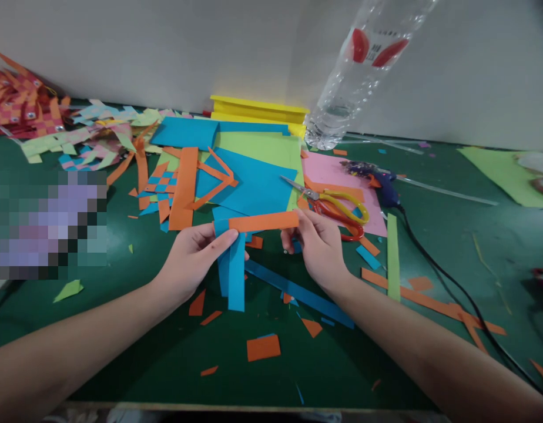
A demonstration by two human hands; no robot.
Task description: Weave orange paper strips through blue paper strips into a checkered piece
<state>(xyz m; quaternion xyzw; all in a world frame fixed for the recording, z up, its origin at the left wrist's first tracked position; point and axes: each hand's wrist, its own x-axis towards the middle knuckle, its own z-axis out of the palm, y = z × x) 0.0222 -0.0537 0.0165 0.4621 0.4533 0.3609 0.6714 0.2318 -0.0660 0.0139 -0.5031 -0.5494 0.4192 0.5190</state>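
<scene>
- The left hand (196,254) pinches the blue paper strips (233,271) at their top, thumb pressed where they meet the orange strip (263,221).
- The right hand (316,247) is curled, fingertips gripping the right end of the orange strip, which spans between both hands.
- The blue paper strips hang below the left thumb, over the green table (166,352).
- Scissors (338,205) lie just beyond the right hand, on a pink sheet (331,171).
- A glue gun (383,183) sits further right; a plastic bottle (357,76) stands beyond it.

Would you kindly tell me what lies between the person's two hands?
In the head view, an orange strip spans from the left hand to the right hand, with blue strips at its left end.
</scene>
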